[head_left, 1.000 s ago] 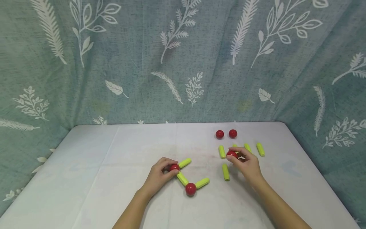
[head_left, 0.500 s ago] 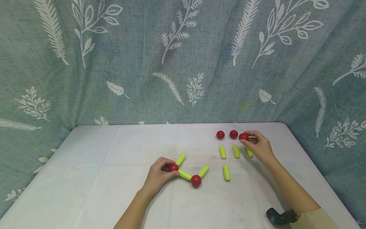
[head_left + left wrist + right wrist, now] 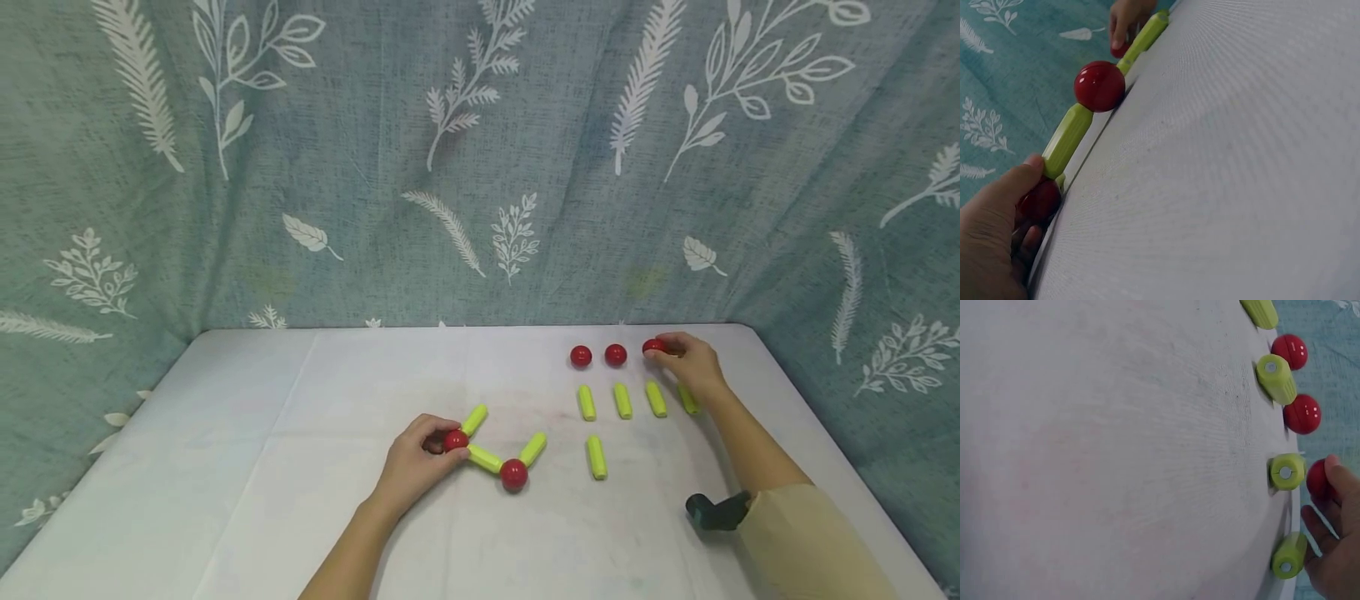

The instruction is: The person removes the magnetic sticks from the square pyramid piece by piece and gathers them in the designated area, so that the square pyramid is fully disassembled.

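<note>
My left hand grips a red ball joined to two yellow-green rods, a short one angling up and another running right. That second rod meets a second red ball, from which a third rod points away to the back. In the left wrist view, thumb and fingers close round the held ball, partly hidden. At the back right my right hand pinches another red ball, low at the table. The right wrist view has that ball beside a rod.
Two red balls, one left of the other, rest near the white table's back edge. Several rods lie in a row before them, one nearer. A dark curved object sits at the right sleeve. A leaf-patterned curtain hangs behind.
My right hand has carried its red ball back and rightward, to the end of the ball row. The joined piece at my left hand has turned, its second ball shifting right and away.
</note>
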The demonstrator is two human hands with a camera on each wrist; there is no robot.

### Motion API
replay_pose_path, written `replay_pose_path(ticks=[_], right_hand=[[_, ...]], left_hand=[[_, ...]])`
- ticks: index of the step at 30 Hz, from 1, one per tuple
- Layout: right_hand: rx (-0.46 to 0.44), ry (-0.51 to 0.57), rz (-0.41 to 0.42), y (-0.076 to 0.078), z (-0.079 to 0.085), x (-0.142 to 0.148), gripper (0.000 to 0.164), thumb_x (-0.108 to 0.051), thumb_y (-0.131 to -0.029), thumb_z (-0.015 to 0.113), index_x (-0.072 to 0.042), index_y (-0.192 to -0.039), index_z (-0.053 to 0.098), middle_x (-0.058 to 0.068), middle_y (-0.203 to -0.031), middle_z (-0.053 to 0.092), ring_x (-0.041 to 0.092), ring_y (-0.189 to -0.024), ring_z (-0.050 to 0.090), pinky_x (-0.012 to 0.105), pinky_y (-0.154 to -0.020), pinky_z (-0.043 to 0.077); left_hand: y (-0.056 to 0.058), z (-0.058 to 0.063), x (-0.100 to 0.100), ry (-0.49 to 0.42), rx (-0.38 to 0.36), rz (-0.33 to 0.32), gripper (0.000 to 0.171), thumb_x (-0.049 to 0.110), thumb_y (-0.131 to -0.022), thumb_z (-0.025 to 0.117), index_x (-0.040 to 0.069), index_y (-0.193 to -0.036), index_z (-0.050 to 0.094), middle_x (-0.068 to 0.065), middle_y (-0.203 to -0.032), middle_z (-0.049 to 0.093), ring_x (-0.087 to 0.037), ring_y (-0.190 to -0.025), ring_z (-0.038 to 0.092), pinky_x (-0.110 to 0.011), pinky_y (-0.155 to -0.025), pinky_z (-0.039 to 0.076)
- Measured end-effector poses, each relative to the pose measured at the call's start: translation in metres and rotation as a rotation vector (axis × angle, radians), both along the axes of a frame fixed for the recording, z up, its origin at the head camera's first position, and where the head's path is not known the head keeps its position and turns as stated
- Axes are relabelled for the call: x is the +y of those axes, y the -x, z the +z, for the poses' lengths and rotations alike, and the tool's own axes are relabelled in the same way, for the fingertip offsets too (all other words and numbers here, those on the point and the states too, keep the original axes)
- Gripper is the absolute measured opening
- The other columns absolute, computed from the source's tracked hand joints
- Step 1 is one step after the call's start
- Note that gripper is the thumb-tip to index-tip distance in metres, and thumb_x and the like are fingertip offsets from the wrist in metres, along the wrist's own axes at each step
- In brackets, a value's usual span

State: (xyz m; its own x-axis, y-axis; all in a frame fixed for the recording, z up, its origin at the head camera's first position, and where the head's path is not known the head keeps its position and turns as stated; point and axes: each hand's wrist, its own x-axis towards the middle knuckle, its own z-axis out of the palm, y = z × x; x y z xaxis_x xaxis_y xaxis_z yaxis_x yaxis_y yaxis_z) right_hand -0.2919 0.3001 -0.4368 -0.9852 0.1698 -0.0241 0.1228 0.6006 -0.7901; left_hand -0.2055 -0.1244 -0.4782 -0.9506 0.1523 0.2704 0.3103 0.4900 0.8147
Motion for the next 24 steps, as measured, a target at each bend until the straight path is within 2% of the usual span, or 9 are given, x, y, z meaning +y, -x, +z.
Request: replay_pose_path(ticks=[6, 16, 20, 24], right_hand=[[-0.024, -0.021, 0.062, 0.007, -0.007, 0.001, 0.056, -0.031, -0.089, 0.066, 0.001, -0.133, 0.049, 0.025, -0.129, 0.052, 0.037, -0.117, 0.049, 0.049, -0.1, 0.042], [-0.075, -0.046, 0.051, 0.005, -0.007, 0.003, 0.063, -0.034, -0.087, 0.068, -0.002, -0.136, 0.045, 0.023, -0.131, 0.049, 0.037, -0.116, 0.047, 0.048, -0.1, 0.042], [-0.058, -0.06, 0.052, 0.001, -0.005, 0.003, 0.065, -0.035, -0.087, 0.068, -0.003, -0.138, 0.044, 0.024, -0.135, 0.047, 0.039, -0.12, 0.046, 0.05, -0.099, 0.043], [0.005, -0.096, 0.081, -0.007, -0.001, 0.002, 0.062, -0.034, -0.087, 0.068, -0.004, -0.137, 0.045, 0.023, -0.137, 0.045, 0.041, -0.122, 0.043, 0.053, -0.1, 0.041]], left_hand=[[-0.001, -0.001, -0.001, -0.008, 0.004, -0.028, 0.032, 0.018, -0.073, 0.082, 0.02, -0.101, 0.067, 0.009, -0.098, 0.06, -0.008, -0.081, 0.059, -0.021, -0.073, 0.052], [-0.001, 0.0, -0.001, -0.005, -0.025, -0.027, 0.033, 0.023, -0.07, 0.084, 0.022, -0.098, 0.066, 0.011, -0.097, 0.06, -0.007, -0.083, 0.059, -0.021, -0.074, 0.052], [0.0, 0.0, -0.001, -0.007, -0.029, -0.029, 0.034, 0.022, -0.071, 0.084, 0.02, -0.099, 0.067, 0.01, -0.098, 0.061, -0.007, -0.084, 0.059, -0.021, -0.075, 0.052], [0.0, 0.0, 0.0, -0.011, -0.053, -0.037, 0.034, 0.023, -0.072, 0.083, 0.02, -0.102, 0.067, 0.009, -0.1, 0.061, -0.008, -0.086, 0.058, -0.021, -0.076, 0.051]])
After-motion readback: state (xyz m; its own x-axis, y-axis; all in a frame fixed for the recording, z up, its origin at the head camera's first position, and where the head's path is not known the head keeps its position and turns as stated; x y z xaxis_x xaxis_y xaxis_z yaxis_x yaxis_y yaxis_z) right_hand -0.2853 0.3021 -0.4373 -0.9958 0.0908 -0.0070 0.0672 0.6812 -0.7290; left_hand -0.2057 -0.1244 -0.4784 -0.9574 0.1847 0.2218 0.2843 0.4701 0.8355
